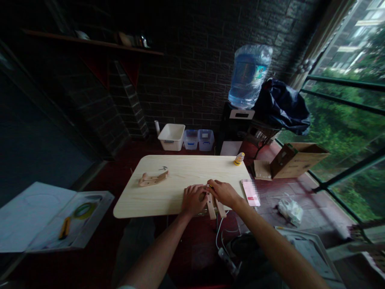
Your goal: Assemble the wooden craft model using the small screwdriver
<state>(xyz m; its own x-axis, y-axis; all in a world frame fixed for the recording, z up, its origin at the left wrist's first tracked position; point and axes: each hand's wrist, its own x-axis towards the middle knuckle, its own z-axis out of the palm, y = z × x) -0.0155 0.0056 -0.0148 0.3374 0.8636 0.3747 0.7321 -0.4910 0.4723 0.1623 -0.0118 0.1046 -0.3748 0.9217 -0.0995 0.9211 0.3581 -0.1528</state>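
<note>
Near the table's front edge, my left hand [194,198] is closed against the near end of a wooden assembly, its thumb beside the wood. My right hand [224,193] curls over the same spot, fingers pinched together around something small that is mostly hidden. From beneath the hands, two light wooden bars [211,208] stick out over the front edge; a dark hole shows in one. To the left lies a separate curved wooden piece [153,178] with holes along it. Behind that piece is a little pile of dark screws or similar small hardware [163,168].
On the pale table [177,168] stand a yellow-capped bottle [239,159] at the back right and a pink phone-like slab [250,193] at the right edge. An open white case [87,216] sits left. A cardboard box [296,160] and white cable [218,241] are on the right-hand floor.
</note>
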